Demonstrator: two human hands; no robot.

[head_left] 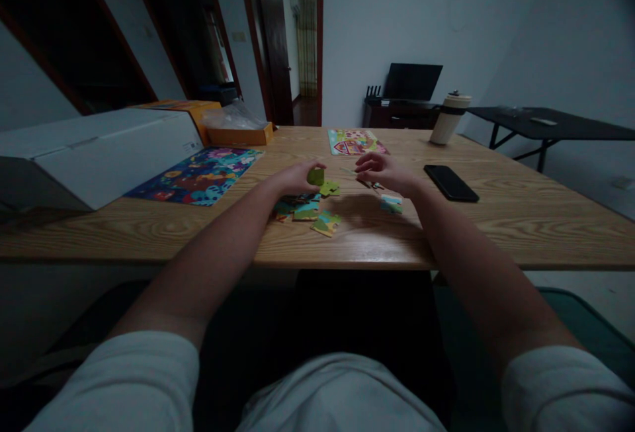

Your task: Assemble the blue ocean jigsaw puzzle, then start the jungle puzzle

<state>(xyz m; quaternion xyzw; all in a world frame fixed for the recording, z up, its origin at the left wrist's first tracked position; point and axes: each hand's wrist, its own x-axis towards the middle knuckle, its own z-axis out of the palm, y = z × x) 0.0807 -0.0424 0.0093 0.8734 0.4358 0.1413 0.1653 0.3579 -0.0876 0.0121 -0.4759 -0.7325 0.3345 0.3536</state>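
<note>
My left hand [299, 178] is closed on a green jigsaw puzzle piece [316, 176], tilted up between thumb and fingers. Beneath it lies a loose pile of puzzle pieces [306, 211] in blue, green and orange. A yellow-green piece [329, 188] lies just right of that hand, and a yellow and blue piece [326, 223] sits nearer the table's front edge. My right hand [381, 172] pinches a thin, pale puzzle piece [348, 171] seen nearly edge-on. Under its fingers are more small pieces, partly hidden. A light blue and green piece [391, 204] lies flat below my right wrist.
A colourful picture sheet [358, 141] lies beyond the hands. At left are a dark blue illustrated sheet [198, 175], a white box [104, 151] and an orange box [241, 135] with clear plastic. To the right are a black phone [450, 182] and a cream tumbler [449, 119].
</note>
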